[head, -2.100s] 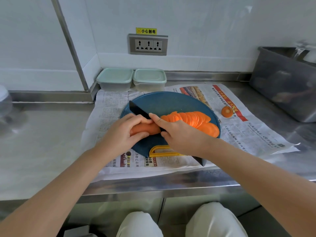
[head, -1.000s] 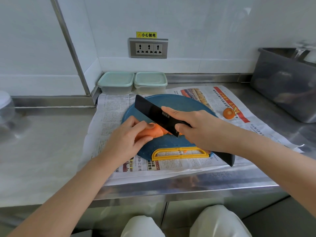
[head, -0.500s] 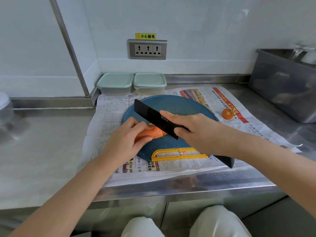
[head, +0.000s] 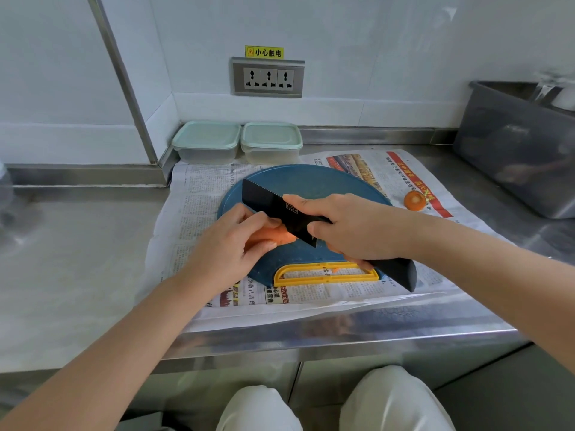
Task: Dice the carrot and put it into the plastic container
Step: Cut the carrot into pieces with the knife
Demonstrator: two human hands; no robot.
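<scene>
The carrot (head: 270, 237) stub lies on the blue cutting board (head: 311, 178), clasped in our left grip (head: 230, 247), fingers curled over it. Our right grip (head: 351, 228) is clenched around the black knife (head: 270, 203), forefinger stretched along the blade.

Compared with two seconds ago, the blade is no longer down in the carrot. It now hangs raised and tilted just above the stub, and the fan of slices is hidden behind the right grip. We judge this a lift between slicing strokes, with dicing not yet begun.

Well beyond both grips, against the wall, the left plastic container (head: 207, 141) and the right plastic container (head: 271, 140) stand side by side with their mint lids on. Nothing orange shows inside them.

Right of the knife grip, a cut carrot end (head: 414, 200) sits on the newspaper (head: 193, 213). Further right, a grey bin (head: 513, 157) holds blurred things.
</scene>
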